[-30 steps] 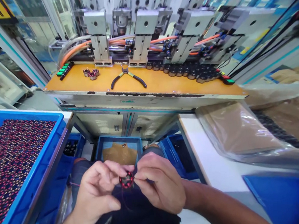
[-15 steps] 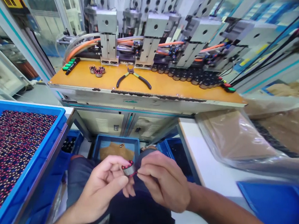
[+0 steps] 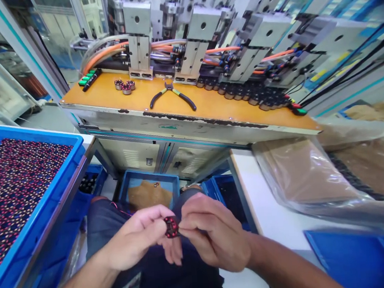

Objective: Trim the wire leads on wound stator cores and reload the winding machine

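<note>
My left hand [image 3: 136, 237] pinches a small motor stator [image 3: 171, 227] between thumb and fingers, above my lap. Red windings and a dark centre show on its face, which is turned toward me. Close against the stator's right edge, my right hand [image 3: 215, 233] is closed, thumb and fingertips pressed together. Whatever sits between those fingertips is too small to make out. On the orange bench ledge ahead, a group of similar stators [image 3: 126, 88] lies left of a pair of cutting pliers [image 3: 171, 92] with its handles spread.
At left stands a blue bin [image 3: 79, 146] filled with many stators. Machine fixtures [image 3: 138, 37] rise behind the ledge, beside a row of dark cylindrical parts [image 3: 241, 93]. Below is a blue tray [image 3: 175, 183] with brown paper. Plastic-wrapped brown sheets [image 3: 286, 163] lie at right.
The stator has been turned in my left hand, from its grey side showing to its wound face showing. My right fingertips stay pinched beside it, slightly further right.
</note>
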Tool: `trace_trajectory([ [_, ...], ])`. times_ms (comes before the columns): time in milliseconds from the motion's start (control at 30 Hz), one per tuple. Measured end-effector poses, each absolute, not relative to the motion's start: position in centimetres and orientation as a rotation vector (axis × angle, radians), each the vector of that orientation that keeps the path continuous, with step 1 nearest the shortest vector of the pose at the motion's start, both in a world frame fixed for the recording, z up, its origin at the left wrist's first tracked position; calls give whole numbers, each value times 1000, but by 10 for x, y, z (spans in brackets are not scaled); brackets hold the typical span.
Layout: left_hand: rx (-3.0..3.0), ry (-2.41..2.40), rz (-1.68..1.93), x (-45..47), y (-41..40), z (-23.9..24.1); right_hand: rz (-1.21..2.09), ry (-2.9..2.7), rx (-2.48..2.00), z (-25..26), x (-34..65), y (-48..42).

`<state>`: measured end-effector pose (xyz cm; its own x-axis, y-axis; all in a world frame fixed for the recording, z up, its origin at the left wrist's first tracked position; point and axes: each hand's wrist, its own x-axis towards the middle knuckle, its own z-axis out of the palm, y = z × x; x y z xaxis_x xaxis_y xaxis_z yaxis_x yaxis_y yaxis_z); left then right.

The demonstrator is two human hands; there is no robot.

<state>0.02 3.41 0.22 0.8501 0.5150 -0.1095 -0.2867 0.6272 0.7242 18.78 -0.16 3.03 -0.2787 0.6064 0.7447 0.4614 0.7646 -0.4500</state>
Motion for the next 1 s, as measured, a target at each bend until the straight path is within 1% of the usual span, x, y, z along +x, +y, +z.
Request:
trace_trajectory([
  [167, 910, 425, 690, -4, 29, 2, 125, -1937, -938, 31, 188, -6],
  [300, 927, 412, 851, -5, 26, 3, 199, -1821, -1075, 32, 183, -7],
  [467, 786, 291, 959, -1, 30, 5, 297, -1801, -966, 34, 183, -3],
  [533, 757, 325, 895, 1, 33, 5, 297, -1838, -881, 34, 185, -1],
  [667, 784, 352, 529, 3, 36, 2, 295, -1869, -814, 33, 188, -1],
  [733, 815, 348, 501, 2, 34, -1, 286, -1868, -823, 32, 189, -2],
  [1000, 1029, 433, 920, 2, 26, 7, 208, -1743, -1001, 33, 185, -5],
])
